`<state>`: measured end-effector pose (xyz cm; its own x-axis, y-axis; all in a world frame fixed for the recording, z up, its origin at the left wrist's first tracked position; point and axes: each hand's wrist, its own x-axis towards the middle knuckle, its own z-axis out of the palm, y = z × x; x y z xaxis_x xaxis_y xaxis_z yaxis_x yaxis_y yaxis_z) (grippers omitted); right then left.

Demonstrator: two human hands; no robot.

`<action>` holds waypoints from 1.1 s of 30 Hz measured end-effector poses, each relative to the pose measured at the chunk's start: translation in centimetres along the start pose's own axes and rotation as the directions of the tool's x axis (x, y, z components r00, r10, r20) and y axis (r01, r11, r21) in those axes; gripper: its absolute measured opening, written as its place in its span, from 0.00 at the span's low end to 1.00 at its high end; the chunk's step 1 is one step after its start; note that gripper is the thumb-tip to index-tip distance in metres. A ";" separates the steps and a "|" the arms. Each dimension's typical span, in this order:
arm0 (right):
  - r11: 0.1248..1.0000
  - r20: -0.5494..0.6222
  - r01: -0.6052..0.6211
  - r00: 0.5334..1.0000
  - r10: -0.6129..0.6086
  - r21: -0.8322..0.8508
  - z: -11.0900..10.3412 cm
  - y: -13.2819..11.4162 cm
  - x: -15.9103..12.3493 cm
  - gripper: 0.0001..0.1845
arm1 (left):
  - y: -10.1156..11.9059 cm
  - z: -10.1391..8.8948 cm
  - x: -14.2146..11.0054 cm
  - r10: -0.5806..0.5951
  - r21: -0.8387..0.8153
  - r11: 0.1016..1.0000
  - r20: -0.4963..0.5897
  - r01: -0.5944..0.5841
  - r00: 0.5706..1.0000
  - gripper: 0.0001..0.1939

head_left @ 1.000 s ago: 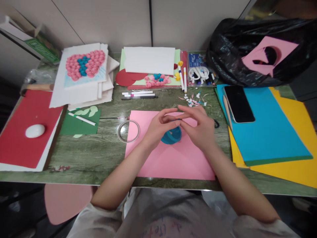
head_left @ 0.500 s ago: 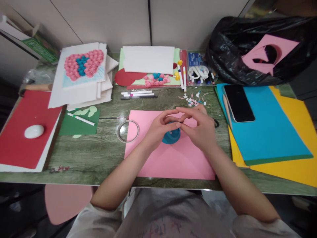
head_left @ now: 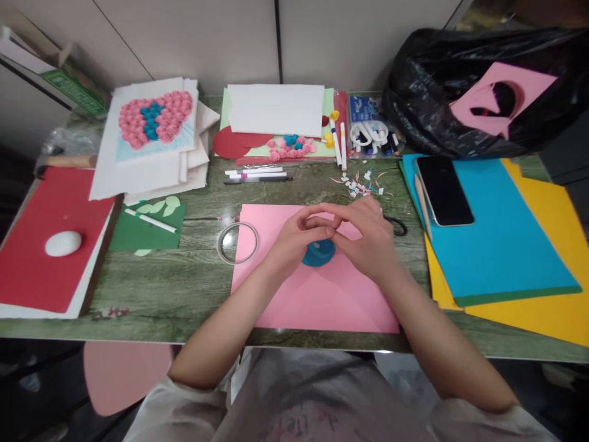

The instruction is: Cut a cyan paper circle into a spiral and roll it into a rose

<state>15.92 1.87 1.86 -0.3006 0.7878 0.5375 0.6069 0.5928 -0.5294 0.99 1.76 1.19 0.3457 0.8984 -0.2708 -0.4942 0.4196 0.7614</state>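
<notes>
Above the pink sheet (head_left: 304,301), both hands meet with their fingertips together at a curved blue paper spiral (head_left: 319,253). The spiral's lower part hangs in view beneath the fingers, while its upper end is hidden by them. My left hand (head_left: 294,239) pinches it between thumb and fingers. My right hand (head_left: 365,230) is closed at the same spot from the other side, its fingertips partly hidden behind the left thumb. A roll of tape (head_left: 238,263) lies over the sheet's left edge.
Paper scraps (head_left: 361,186) lie behind the hands, near rolled pink and blue paper roses (head_left: 292,147). Markers (head_left: 255,173) rest behind the pink sheet. At right are a phone (head_left: 445,190) on blue paper (head_left: 506,245) and a black bag (head_left: 427,80). A rose-covered picture (head_left: 156,120) stands at left.
My right hand has turned and moved slightly left, its fingers curling in over the blue paper spiral. More of the black loop beside it shows. My left hand has barely moved.
</notes>
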 end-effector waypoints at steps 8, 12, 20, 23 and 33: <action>0.998 -0.041 -0.021 0.999 0.023 0.052 -0.3 -0.4 0.3 0.22 | 0.1 -0.6 0.2 -0.032 -0.042 0.999 -0.017 0.031 0.999 0.20; 0.998 -0.064 -0.041 0.997 0.043 0.043 -0.2 -0.3 0.1 0.22 | 0.1 -0.7 0.2 -0.019 -0.024 1.000 -0.024 0.018 1.000 0.20; 0.997 0.041 -0.056 0.998 0.054 0.055 0.1 -0.1 -0.1 0.21 | 0.3 -0.4 0.3 -0.041 -0.025 0.999 -0.088 0.039 0.995 0.23; 0.997 0.072 -0.060 0.996 0.056 0.046 0.2 0.0 -0.1 0.21 | 0.2 -0.5 0.3 -0.011 0.007 1.000 -0.085 0.012 0.996 0.23; 0.994 -0.076 -0.092 0.992 0.096 0.051 -0.1 -0.4 0.2 0.23 | -0.2 -0.4 0.2 0.007 0.023 1.000 -0.016 -0.007 1.000 0.21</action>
<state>15.66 1.80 2.25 -0.1841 0.8258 0.5330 0.5937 0.5256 -0.6093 0.79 1.91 0.73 0.3293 0.9033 -0.2749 -0.4782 0.4106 0.7764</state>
